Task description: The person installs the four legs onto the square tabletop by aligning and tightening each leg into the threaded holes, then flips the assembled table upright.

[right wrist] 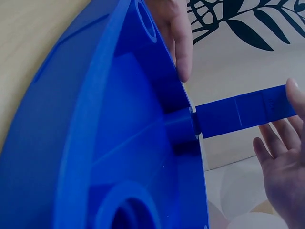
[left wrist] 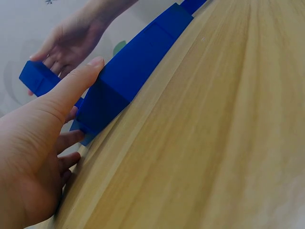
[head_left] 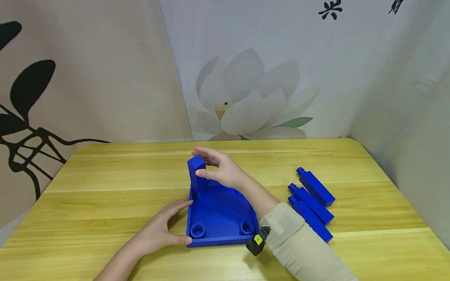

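Observation:
A blue tray-shaped base (head_left: 223, 215) lies on the table with its rim up and round sockets in its corners. One blue square leg (head_left: 198, 175) stands upright at the far left socket; a narrow neck shows where the two meet in the right wrist view. My right hand (head_left: 221, 169) holds this leg near its top, thumb on one face and fingers behind. With fingers mostly straight, my left hand (head_left: 162, 233) rests against the base's left side, the thumb (left wrist: 78, 81) at the near corner. The right forearm hides the base's right part.
Three more blue legs (head_left: 317, 188) with threaded ends lie on the wooden table (head_left: 132, 174), right of the base. A printed cloth (head_left: 125, 78) hangs behind the table and along its right side. A small black camera (head_left: 258, 240) sits on the right wrist.

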The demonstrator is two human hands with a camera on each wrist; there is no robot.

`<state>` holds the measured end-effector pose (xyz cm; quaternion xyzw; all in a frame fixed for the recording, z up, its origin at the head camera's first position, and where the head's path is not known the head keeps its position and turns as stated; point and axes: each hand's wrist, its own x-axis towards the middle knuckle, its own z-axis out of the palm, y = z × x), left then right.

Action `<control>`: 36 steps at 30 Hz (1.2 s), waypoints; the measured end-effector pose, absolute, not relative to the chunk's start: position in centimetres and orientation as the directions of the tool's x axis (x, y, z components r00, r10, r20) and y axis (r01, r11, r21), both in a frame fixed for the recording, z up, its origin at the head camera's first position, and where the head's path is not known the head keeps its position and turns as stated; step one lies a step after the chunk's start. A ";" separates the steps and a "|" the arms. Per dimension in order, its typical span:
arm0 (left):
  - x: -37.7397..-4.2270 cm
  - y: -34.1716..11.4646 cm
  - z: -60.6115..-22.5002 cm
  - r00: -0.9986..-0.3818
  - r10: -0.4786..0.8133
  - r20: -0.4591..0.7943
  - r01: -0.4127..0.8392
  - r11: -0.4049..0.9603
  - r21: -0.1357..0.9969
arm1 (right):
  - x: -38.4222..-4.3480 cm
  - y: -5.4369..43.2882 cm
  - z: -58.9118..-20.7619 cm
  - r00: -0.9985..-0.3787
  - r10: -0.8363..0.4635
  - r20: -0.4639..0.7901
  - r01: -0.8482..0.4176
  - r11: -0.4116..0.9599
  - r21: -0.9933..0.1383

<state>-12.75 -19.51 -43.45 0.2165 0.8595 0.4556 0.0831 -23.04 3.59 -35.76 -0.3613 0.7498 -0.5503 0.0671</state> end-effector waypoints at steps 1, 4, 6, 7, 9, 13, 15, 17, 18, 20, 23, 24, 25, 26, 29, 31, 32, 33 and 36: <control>-12.7 -19.5 -43.4 -0.893 0.447 0.053 0.296 0.493 0.818 | -23.0 3.6 -35.7 -0.730 -0.618 0.292 -0.466 0.137 -0.874; -12.7 -19.5 -43.3 -0.894 0.444 0.054 0.298 0.502 0.812 | -23.2 3.7 -35.9 -0.734 -0.619 0.279 -0.453 0.141 -0.880; -12.7 -19.4 -43.3 -0.894 0.443 0.060 0.304 0.504 0.809 | -23.1 3.6 -35.8 -0.746 -0.611 0.266 -0.438 0.149 -0.887; -12.7 -19.4 -43.3 -0.894 0.443 0.063 0.306 0.504 0.808 | -23.1 3.6 -35.8 -0.750 -0.607 0.264 -0.434 0.150 -0.888; -12.7 -19.5 -43.4 -0.894 0.442 0.071 0.310 0.498 0.810 | -23.1 3.5 -35.9 -0.757 -0.598 0.263 -0.424 0.143 -0.894; -12.7 -19.5 -43.4 -0.895 0.441 0.070 0.308 0.496 0.812 | -23.2 3.5 -36.1 -0.782 -0.569 0.255 -0.401 0.146 -0.905; -12.7 -19.5 -43.4 -0.895 0.441 0.067 0.306 0.498 0.811 | -23.3 3.5 -36.2 -0.799 -0.549 0.247 -0.386 0.153 -0.910; -12.8 -19.5 -43.4 -0.894 0.443 0.066 0.307 0.499 0.811 | -23.3 3.5 -36.3 -0.812 -0.531 0.240 -0.373 0.156 -0.915; -12.8 -19.5 -43.4 -0.894 0.443 0.067 0.308 0.498 0.811 | -23.2 3.4 -36.2 -0.817 -0.524 0.239 -0.369 0.157 -0.916; -12.7 -19.5 -43.4 -0.893 0.444 0.069 0.309 0.496 0.812 | -23.2 3.4 -36.2 -0.823 -0.515 0.241 -0.368 0.160 -0.916; -12.7 -19.5 -43.4 -0.893 0.444 0.075 0.313 0.492 0.813 | -23.1 3.4 -36.1 -0.825 -0.513 0.237 -0.370 0.173 -0.913; -12.6 -19.5 -43.4 -0.893 0.444 0.075 0.313 0.493 0.812 | -23.1 3.4 -36.1 -0.824 -0.515 0.237 -0.375 0.181 -0.909; -12.6 -19.5 -43.4 -0.893 0.444 0.075 0.313 0.491 0.813 | -23.1 3.4 -36.1 -0.820 -0.521 0.238 -0.382 0.188 -0.905; -12.6 -19.5 -43.4 -0.893 0.444 0.076 0.313 0.489 0.814 | -23.1 3.4 -36.0 -0.813 -0.530 0.241 -0.391 0.190 -0.900; -12.6 -19.5 -43.4 -0.893 0.442 0.080 0.313 0.486 0.816 | -23.2 3.5 -35.7 -0.772 -0.575 0.273 -0.434 0.162 -0.886; -12.6 -19.5 -43.4 -0.894 0.441 0.087 0.318 0.484 0.815 | -23.2 3.6 -35.6 -0.734 -0.609 0.300 -0.463 0.127 -0.877; -12.6 -19.5 -43.5 -0.893 0.440 0.091 0.321 0.484 0.814 | -23.3 3.6 -35.5 -0.714 -0.626 0.312 -0.476 0.108 -0.873; -12.6 -19.5 -43.5 -0.893 0.441 0.094 0.325 0.485 0.812 | -23.3 3.6 -35.4 -0.695 -0.643 0.322 -0.485 0.089 -0.870; -12.7 -19.5 -43.7 -0.891 0.442 0.101 0.334 0.489 0.806 | -23.4 3.7 -35.4 -0.652 -0.682 0.331 -0.495 0.051 -0.868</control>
